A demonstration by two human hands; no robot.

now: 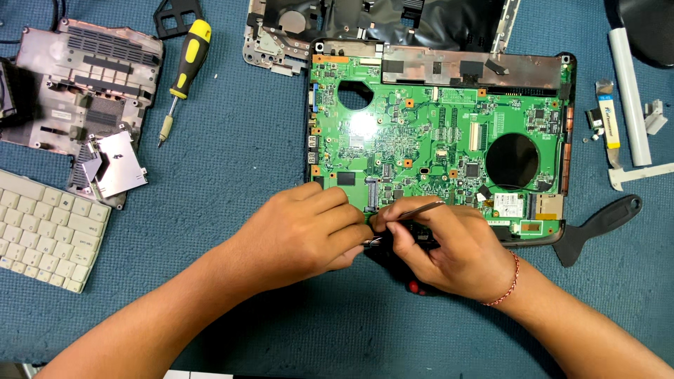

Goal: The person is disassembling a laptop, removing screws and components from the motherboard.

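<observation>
Green circuit board (435,133): left hand (302,235) and right hand (449,249), perhaps pinching tweezers (414,210), meet.

Both hands crowd the near edge of the green circuit board (435,133), so approach from 6 o'clock is blocked there. At 9 o'clock of the board a wide strip of blue surface (232,147) lies open, bounded by the yellow-handled screwdriver (184,70) and the white keyboard (42,228). At 3 o'clock the black pry tool (597,228) and small, hard-to-identify parts narrow the way. At 12 o'clock a dismantled casing (379,24) closes it.
</observation>
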